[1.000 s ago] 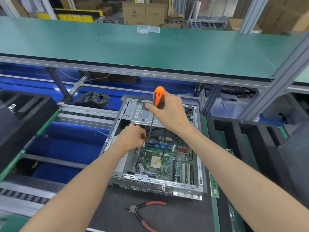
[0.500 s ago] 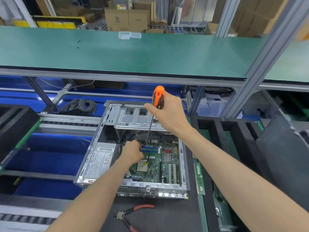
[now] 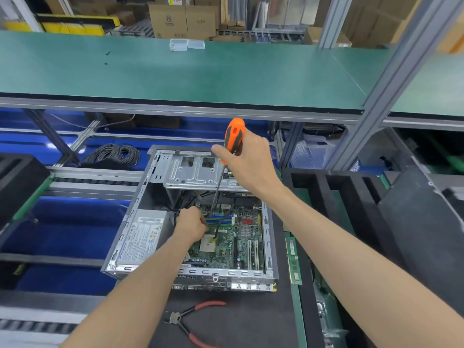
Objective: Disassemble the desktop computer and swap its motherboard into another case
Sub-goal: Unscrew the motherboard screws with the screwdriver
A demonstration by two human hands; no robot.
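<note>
Both hands are busy: the right hand (image 3: 247, 162) grips an orange screwdriver (image 3: 232, 139), its shaft running down to the left hand (image 3: 192, 223), whose curled fingers seem to steady the tip, though what they pinch is hidden. Just beside that hand lies the green motherboard (image 3: 233, 243), seated in the open case (image 3: 140, 204). Likely light, stiff and fragile; lift it by bare edges.

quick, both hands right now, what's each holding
Left hand: fingers curled down by the screwdriver shaft at the motherboard; what they hold cannot be told.
Right hand: grips the orange screwdriver handle.
</note>
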